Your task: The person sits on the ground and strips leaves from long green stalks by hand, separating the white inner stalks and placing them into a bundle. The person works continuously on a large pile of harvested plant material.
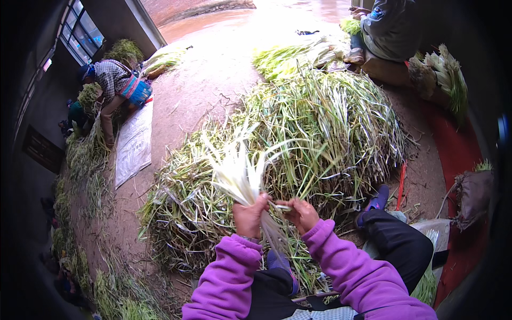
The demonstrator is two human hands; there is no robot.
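My left hand [250, 215] is closed around a bundle of pale, long plant leaves or stalks [240, 176], whose tops fan out above the fist and whose thin lower ends hang below it. Just to its right, my right hand [303, 215] pinches a few green and whitish strands [313, 176] between thumb and fingers, close against the bundle. Both hands are over the near edge of a large heap of long green and yellowed leaves [320, 112] on the floor.
Cut greens [280, 60] lie beyond the heap. At left a person in a checked shirt [112, 78] bends over more greens, beside a white sack [136, 140]. Another person sits at upper right [390, 30]. A red strip [460, 156] and dark bag [474, 196] lie at right.
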